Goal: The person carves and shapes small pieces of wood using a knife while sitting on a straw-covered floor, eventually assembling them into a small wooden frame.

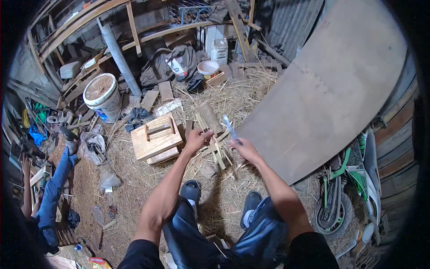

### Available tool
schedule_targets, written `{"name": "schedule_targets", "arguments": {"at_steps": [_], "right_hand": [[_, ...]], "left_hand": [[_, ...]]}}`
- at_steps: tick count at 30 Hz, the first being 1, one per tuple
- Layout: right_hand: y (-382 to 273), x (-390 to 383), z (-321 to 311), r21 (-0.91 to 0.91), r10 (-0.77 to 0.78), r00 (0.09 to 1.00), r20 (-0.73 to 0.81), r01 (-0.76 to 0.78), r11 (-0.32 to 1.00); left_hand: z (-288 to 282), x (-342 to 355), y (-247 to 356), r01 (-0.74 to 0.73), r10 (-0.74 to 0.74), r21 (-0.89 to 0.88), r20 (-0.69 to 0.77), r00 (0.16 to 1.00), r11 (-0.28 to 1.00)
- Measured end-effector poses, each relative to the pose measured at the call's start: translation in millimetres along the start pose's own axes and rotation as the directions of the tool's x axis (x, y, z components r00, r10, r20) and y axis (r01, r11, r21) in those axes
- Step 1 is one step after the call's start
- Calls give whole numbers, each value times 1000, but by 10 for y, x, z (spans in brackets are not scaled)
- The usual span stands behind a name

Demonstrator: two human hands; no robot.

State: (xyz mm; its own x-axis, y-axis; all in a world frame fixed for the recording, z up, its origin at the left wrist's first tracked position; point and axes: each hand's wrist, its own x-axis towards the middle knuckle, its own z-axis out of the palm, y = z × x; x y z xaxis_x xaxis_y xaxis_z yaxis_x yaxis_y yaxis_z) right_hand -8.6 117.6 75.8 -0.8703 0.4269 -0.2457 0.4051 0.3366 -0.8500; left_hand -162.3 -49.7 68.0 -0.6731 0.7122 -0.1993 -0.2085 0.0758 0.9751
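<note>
My left hand [198,141] is closed, its fingertips pinched beside some thin pale wooden strips [218,154]. Whatever sits between those fingers is too small to make out. A knife-like tool with a shiny pale blade [229,126] is gripped in my right hand [244,149], its tip pointing up and away to the left. Behind the strips, a short wooden board [208,117] lies on the straw. Just left of my left hand stands a low wooden stool or box [156,142] with a smaller frame of sticks [160,129] on top.
A large brown sheet [327,85] leans at the right, above a green and white motorbike [347,188]. At the left are a bucket of sawdust [99,87] and another person's jeans-clad leg [58,188]. A white basin [208,67] sits at the back. Straw covers the floor.
</note>
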Motion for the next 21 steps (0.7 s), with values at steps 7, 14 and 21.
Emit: {"name": "schedule_targets", "arguments": {"at_steps": [7, 14, 21], "right_hand": [[160, 64, 185, 45, -229, 973, 15, 228, 972], [19, 70, 230, -181, -132, 991, 38, 136, 974], [-127, 46, 230, 105, -114, 994, -2, 113, 988]], "left_hand": [[27, -26, -16, 128, -128, 123, -13, 992, 984], [-219, -181, -142, 204, -194, 63, -144, 970, 977], [-252, -145, -182, 223, -193, 258, -138, 971, 940]]}}
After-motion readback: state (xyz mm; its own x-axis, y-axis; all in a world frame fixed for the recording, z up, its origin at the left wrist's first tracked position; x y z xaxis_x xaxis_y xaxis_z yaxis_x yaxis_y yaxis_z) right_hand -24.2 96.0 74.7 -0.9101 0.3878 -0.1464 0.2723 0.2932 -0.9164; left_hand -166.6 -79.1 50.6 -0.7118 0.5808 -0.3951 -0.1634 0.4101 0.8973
